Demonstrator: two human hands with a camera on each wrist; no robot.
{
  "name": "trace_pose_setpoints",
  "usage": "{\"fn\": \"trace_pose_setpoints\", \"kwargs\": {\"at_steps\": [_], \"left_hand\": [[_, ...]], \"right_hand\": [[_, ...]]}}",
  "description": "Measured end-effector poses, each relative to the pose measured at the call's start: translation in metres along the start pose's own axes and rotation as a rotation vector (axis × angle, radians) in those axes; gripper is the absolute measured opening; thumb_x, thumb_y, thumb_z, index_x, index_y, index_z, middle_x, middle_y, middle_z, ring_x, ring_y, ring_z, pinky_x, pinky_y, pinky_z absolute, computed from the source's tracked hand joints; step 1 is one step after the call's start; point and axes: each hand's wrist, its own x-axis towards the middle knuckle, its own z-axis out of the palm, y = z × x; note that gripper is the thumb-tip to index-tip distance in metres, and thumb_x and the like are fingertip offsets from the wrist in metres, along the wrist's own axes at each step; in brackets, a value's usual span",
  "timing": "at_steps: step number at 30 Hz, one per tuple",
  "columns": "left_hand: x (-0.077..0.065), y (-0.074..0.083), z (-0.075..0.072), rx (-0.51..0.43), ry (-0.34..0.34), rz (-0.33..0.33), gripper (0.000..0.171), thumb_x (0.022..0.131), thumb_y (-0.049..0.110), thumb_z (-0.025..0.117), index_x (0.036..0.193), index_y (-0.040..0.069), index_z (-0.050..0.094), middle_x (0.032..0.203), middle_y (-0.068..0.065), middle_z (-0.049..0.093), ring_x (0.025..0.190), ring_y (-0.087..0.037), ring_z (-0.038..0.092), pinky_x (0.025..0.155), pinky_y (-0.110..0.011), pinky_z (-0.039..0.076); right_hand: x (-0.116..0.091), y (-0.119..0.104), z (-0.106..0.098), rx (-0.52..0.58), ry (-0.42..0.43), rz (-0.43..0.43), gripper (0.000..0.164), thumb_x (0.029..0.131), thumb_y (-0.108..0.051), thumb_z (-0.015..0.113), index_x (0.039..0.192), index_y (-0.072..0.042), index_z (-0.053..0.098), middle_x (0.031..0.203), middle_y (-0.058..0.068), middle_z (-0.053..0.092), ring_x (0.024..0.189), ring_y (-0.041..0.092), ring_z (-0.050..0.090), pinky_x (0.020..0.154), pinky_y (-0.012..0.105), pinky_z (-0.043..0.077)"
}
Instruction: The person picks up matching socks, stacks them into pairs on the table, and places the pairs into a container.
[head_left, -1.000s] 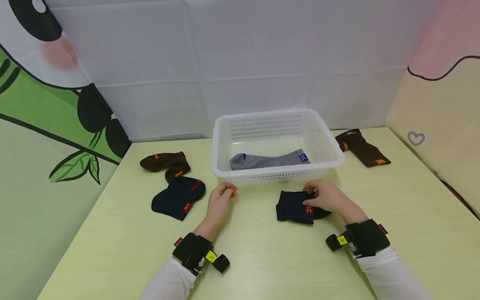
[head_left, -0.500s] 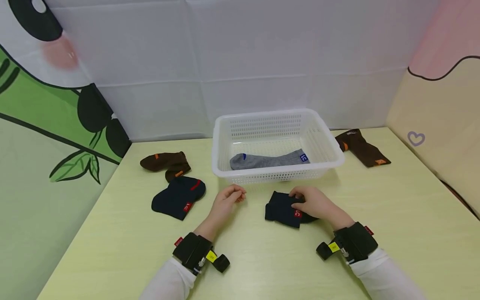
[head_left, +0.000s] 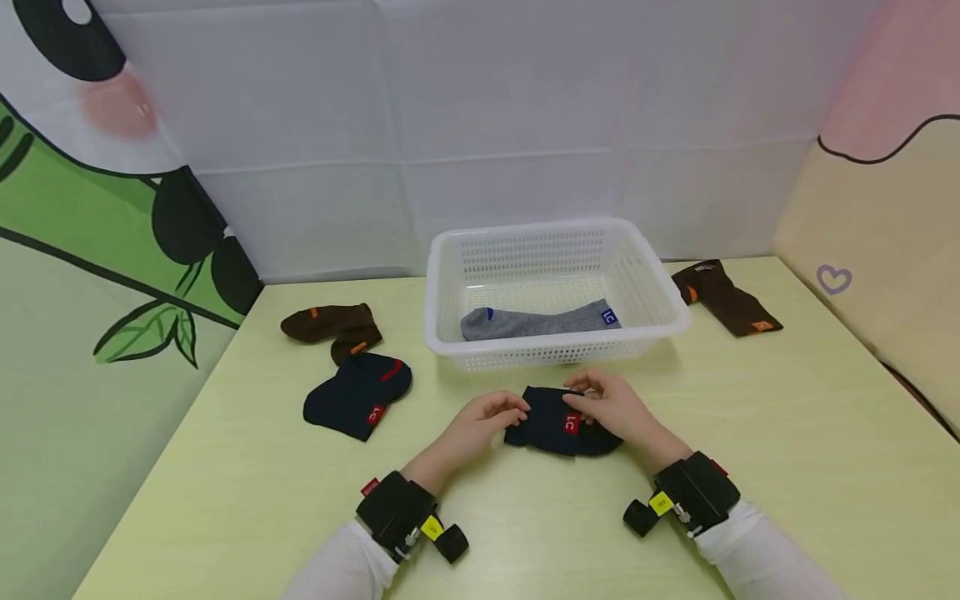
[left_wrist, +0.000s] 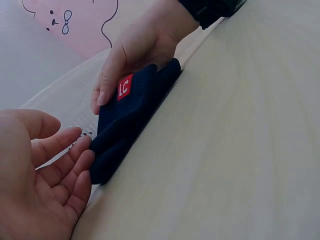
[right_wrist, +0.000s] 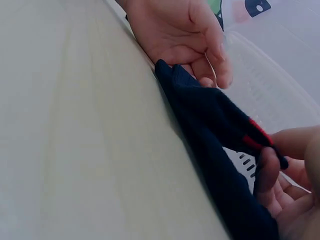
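A navy sock [head_left: 551, 425] with a red LC label lies folded on the table in front of the basket. My right hand [head_left: 611, 408] pinches its upper layer near the label, thumb on one side and fingers on the other; the right wrist view shows the raised edge of the navy sock [right_wrist: 220, 115] between them. At the other end my left hand [head_left: 483, 427] touches the sock's edge with its fingertips. In the left wrist view the thumb of my left hand [left_wrist: 45, 170] stands apart from its loosely bent fingers, with no cloth between them.
A white perforated basket [head_left: 555, 350] behind the hands holds a grey sock [head_left: 536, 322]. Another navy sock [head_left: 352, 396] and a brown sock [head_left: 330, 323] lie on the left. One more brown sock [head_left: 731, 300] lies right of the basket. Cloth walls border the table.
My right hand has slid the navy sock leftward across the table. The left hand has moved right and toward me, from beside the basket front to the sock's left edge.
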Motion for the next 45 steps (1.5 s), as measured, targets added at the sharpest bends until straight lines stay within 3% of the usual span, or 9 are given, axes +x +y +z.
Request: {"fn": "trace_pose_setpoints", "kwargs": {"at_steps": [6, 13, 18, 23, 29, 33, 38, 41, 45], "left_hand": [[0.0, 0.002, 0.003, 0.093, 0.013, 0.001, 0.024, 0.099, 0.011, 0.047, 0.114, -0.003, 0.06, 0.108, -0.019, 0.063, 0.098, -0.022, 0.058, 0.084, -0.021, 0.045], [-0.001, 0.004, 0.005, 0.123, 0.016, 0.021, 0.026, 0.099, 0.016, 0.049, 0.113, -0.002, 0.06, 0.107, -0.019, 0.065, 0.096, -0.024, 0.06, 0.082, -0.023, 0.046], [-0.001, 0.003, 0.006, 0.127, 0.028, 0.004, 0.026, 0.097, 0.023, 0.054, 0.108, 0.001, 0.061, 0.096, -0.011, 0.064, 0.083, -0.011, 0.055, 0.075, -0.023, 0.044], [-0.001, 0.003, 0.006, 0.138, 0.044, -0.019, 0.024, 0.094, 0.024, 0.059, 0.108, 0.003, 0.06, 0.088, -0.007, 0.061, 0.074, -0.01, 0.052, 0.067, -0.022, 0.041], [0.0, 0.001, 0.005, 0.178, 0.053, 0.01, 0.023, 0.093, 0.016, 0.059, 0.112, 0.001, 0.059, 0.09, -0.011, 0.064, 0.075, -0.009, 0.052, 0.068, -0.021, 0.041], [-0.001, 0.001, 0.004, 0.206, 0.07, 0.011, 0.022, 0.093, 0.015, 0.059, 0.112, 0.003, 0.06, 0.088, -0.01, 0.062, 0.074, -0.011, 0.051, 0.07, -0.021, 0.041], [-0.001, 0.0, 0.004, 0.198, 0.09, 0.0, 0.022, 0.093, 0.013, 0.059, 0.113, 0.003, 0.059, 0.093, -0.009, 0.063, 0.076, -0.011, 0.051, 0.071, -0.022, 0.041], [-0.001, 0.0, 0.004, 0.176, 0.093, 0.002, 0.024, 0.093, 0.011, 0.059, 0.115, 0.003, 0.058, 0.097, -0.011, 0.063, 0.077, -0.012, 0.051, 0.072, -0.022, 0.041], [0.0, -0.002, 0.004, 0.164, 0.098, 0.005, 0.024, 0.093, 0.01, 0.058, 0.116, 0.002, 0.058, 0.097, -0.012, 0.063, 0.077, -0.012, 0.05, 0.072, -0.023, 0.041]], "right_hand": [[0.001, -0.007, 0.013, 0.204, 0.08, 0.089, 0.029, 0.092, -0.008, 0.058, 0.112, 0.013, 0.054, 0.096, 0.005, 0.059, 0.073, 0.005, 0.054, 0.067, 0.02, 0.047], [-0.006, -0.013, 0.025, 0.276, -0.102, 0.06, 0.036, 0.097, -0.013, 0.052, 0.122, 0.011, 0.048, 0.118, 0.027, 0.052, 0.095, 0.01, 0.058, 0.083, 0.02, 0.048], [-0.007, -0.011, 0.028, 0.346, -0.21, -0.026, 0.037, 0.097, -0.013, 0.051, 0.122, 0.014, 0.045, 0.12, 0.03, 0.051, 0.1, 0.002, 0.059, 0.091, 0.021, 0.047], [-0.009, -0.011, 0.028, 0.334, -0.251, -0.05, 0.037, 0.097, -0.017, 0.053, 0.122, 0.01, 0.048, 0.122, 0.028, 0.054, 0.103, 0.002, 0.059, 0.091, 0.02, 0.046], [-0.005, -0.009, 0.021, 0.168, -0.198, -0.024, 0.027, 0.093, -0.008, 0.058, 0.113, 0.01, 0.055, 0.11, 0.023, 0.061, 0.091, 0.004, 0.06, 0.082, 0.02, 0.049], [-0.001, -0.009, 0.002, -0.141, -0.144, -0.047, 0.024, 0.087, -0.007, 0.065, 0.108, 0.004, 0.06, 0.102, 0.02, 0.062, 0.077, 0.012, 0.055, 0.065, 0.024, 0.047], [0.0, -0.008, -0.02, -0.465, -0.146, 0.014, 0.038, 0.08, -0.012, 0.074, 0.112, 0.002, 0.059, 0.101, 0.018, 0.061, 0.08, 0.023, 0.056, 0.072, 0.037, 0.048], [0.0, -0.008, -0.023, -0.538, -0.154, 0.069, 0.036, 0.079, -0.015, 0.076, 0.107, 0.001, 0.06, 0.095, 0.015, 0.06, 0.082, 0.023, 0.055, 0.076, 0.039, 0.047], [-0.001, -0.01, -0.022, -0.563, -0.156, 0.112, 0.019, 0.08, -0.016, 0.074, 0.084, -0.004, 0.06, 0.075, 0.004, 0.053, 0.069, 0.017, 0.048, 0.066, 0.032, 0.041]]}}
